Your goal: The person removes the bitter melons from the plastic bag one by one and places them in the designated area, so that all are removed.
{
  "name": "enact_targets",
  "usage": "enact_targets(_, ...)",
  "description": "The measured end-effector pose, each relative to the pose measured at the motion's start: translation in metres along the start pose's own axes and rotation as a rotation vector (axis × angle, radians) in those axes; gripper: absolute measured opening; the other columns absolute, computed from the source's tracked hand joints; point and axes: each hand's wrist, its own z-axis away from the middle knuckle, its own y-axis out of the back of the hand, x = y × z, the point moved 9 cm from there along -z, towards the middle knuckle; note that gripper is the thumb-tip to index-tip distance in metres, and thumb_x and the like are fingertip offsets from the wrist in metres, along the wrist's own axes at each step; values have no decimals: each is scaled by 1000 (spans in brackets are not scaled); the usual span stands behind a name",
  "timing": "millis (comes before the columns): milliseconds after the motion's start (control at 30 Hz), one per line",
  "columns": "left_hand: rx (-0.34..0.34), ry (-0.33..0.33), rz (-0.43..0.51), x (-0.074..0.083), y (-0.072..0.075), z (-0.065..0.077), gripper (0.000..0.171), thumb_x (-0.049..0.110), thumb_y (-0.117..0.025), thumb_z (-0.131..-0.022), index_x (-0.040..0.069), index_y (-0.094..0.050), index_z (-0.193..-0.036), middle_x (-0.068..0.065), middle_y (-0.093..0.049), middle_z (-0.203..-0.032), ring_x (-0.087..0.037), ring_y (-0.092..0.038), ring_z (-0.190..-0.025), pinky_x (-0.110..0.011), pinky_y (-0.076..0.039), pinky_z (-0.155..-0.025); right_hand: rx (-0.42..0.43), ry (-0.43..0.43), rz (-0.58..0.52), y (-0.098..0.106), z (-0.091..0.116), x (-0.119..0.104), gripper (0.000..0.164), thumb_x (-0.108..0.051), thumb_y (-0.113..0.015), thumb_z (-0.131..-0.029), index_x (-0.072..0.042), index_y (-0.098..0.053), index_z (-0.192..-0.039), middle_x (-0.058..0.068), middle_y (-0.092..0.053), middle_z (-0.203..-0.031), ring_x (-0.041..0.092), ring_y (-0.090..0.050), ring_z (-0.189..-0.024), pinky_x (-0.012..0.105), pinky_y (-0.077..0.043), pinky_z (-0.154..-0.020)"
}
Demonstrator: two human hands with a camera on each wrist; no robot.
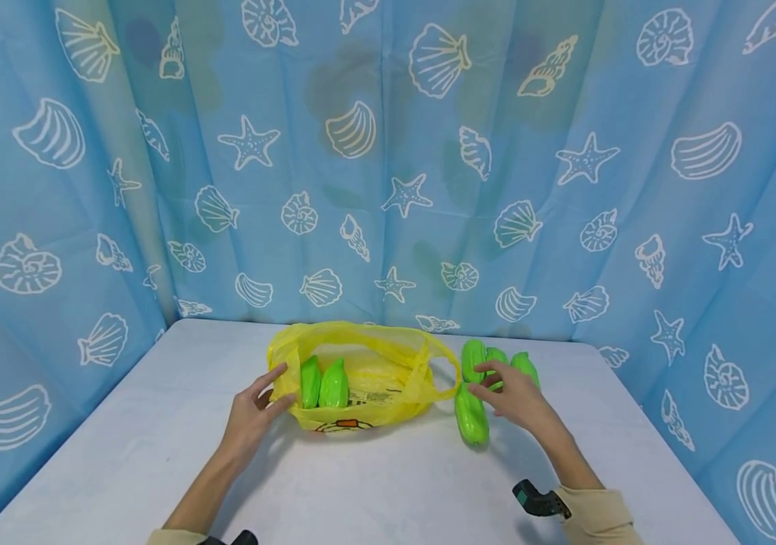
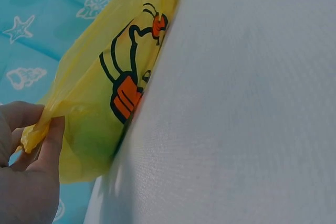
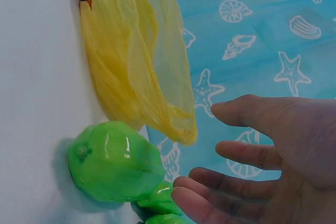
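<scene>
A yellow plastic bag (image 1: 388, 416) lies on its side, its mouth spread and a printed figure on its front. Inside it are two glossy green elongated vegetable-like pieces (image 1: 335, 387). My left hand (image 1: 249, 412) pinches the bag's left edge between thumb and fingers; the left wrist view shows the gathered plastic (image 2: 39, 135) there. My right hand (image 1: 517, 393), fingers spread, is over a group of similar green pieces right of the bag. The nearest green piece (image 1: 472, 418) lies below its fingertips. In the right wrist view nothing is in the right hand (image 3: 304, 150).
The pieces stand on a white table (image 1: 374, 484). A bag handle loop (image 1: 454, 371) reaches right, close to the green pieces. Behind and at both sides hangs a blue curtain (image 1: 374, 257) with white shell prints. A dark band (image 1: 539, 501) is on the right wrist.
</scene>
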Motion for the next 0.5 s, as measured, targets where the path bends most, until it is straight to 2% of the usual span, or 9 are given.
enact_targets(233, -1, -10, 8, 3, -1, 0, 61, 16, -68, -92, 15, -44, -148, -8, -32, -160, -31, -41, -141, -9, -48, -91, 20, 1, 22, 0, 2, -7, 44, -29, -68, -92, -10, -58, -130, 10, -68, -107, 19, -65, -89, 29, -60, -66)
enact_targets(500, 3, -23, 7, 3, -1, 2, 61, 15, -68, -92, 13, -45, -148, -10, -33, -159, -33, -42, -141, -7, -48, -89, 11, 74, -7, -9, 5, -18, 40, -30, -68, -93, -11, -60, -126, 8, -69, -107, 16, -66, -86, 26, -57, -64)
